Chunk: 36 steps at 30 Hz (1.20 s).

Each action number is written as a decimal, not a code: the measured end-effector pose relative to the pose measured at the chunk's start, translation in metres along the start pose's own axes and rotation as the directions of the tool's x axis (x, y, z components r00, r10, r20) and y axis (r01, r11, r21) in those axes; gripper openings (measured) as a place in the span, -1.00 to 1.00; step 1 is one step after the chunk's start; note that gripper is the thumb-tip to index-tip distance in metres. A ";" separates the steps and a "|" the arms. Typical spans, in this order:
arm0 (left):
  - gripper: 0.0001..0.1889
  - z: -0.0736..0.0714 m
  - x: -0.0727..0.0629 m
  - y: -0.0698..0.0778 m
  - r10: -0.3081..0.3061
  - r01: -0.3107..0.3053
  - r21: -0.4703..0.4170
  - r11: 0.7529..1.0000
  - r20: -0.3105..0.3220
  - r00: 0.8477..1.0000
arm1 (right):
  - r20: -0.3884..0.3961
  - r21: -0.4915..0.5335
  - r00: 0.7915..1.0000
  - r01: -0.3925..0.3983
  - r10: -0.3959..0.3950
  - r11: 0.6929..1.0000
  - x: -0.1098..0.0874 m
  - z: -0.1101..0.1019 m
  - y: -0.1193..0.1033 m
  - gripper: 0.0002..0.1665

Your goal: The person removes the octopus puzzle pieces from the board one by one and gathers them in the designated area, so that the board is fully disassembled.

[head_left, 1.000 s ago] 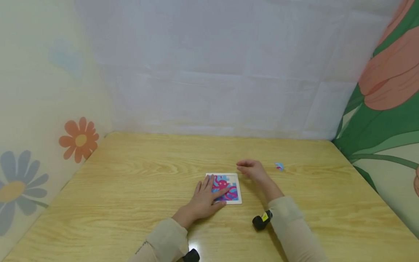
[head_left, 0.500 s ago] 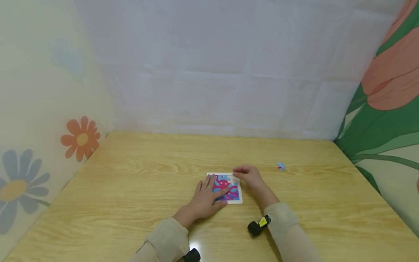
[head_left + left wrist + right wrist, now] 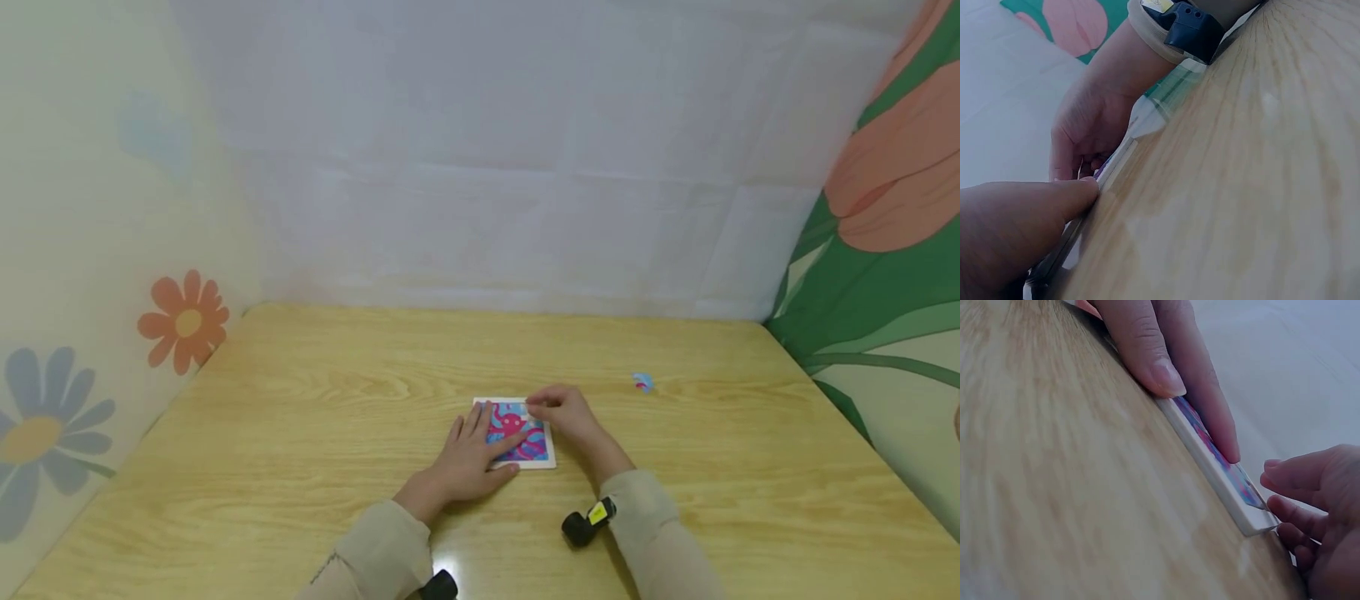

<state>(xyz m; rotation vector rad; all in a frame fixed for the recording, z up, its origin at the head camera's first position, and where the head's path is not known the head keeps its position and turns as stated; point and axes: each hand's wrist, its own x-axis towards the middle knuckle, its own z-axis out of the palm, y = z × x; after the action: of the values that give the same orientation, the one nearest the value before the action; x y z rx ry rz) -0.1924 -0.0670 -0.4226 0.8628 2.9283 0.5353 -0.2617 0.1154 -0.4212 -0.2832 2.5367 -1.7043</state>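
A square jigsaw puzzle with a pink octopus on blue lies on the table in a white frame (image 3: 552,454). My left hand (image 3: 467,458) rests spread over its left side, index finger across the picture and thumb at the near edge. My right hand (image 3: 572,417) is at the top right corner, where a pale unfilled patch shows; its thumb and index finger pinch a small puzzle piece, mostly hidden by the fingers. In the right wrist view, the right fingers are bent close to the corner of the frame (image 3: 1254,526). A loose blue and pink puzzle piece (image 3: 642,382) lies beyond, to the right.
The wooden table (image 3: 300,392) reaches back to a white cloth (image 3: 480,167). Walls painted with flowers stand at left and right. A black wrist camera (image 3: 581,527) sits by the right sleeve, and another (image 3: 440,585) by the left.
My right hand has moved left and toward me, from beyond the puzzle's right corner to over the pale patch. The left hand has stayed in place on the puzzle.
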 end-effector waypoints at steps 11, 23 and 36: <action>-0.50 -0.001 0.001 -0.004 0.049 -0.049 0.000 0.999 -0.023 0.999 | 0.009 -0.132 0.995 0.096 -0.095 0.987 -0.001 0.002 0.000 -0.91; -0.51 -0.002 0.000 -0.004 0.020 -0.020 0.015 1.000 -0.032 0.999 | -0.001 -0.208 0.993 0.117 -0.120 0.971 -0.002 0.005 -0.002 -0.91; -0.51 -0.003 -0.003 -0.001 0.011 -0.010 0.032 0.999 -0.051 0.999 | -0.094 -0.234 0.990 0.084 -0.109 0.969 0.000 0.015 -0.003 -0.94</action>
<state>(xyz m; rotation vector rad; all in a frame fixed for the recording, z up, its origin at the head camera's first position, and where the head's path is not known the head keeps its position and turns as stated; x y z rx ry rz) -0.1908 -0.0709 -0.4201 0.8816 2.9879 0.5213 -0.2590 0.1006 -0.4244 -0.3438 2.8473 -1.4925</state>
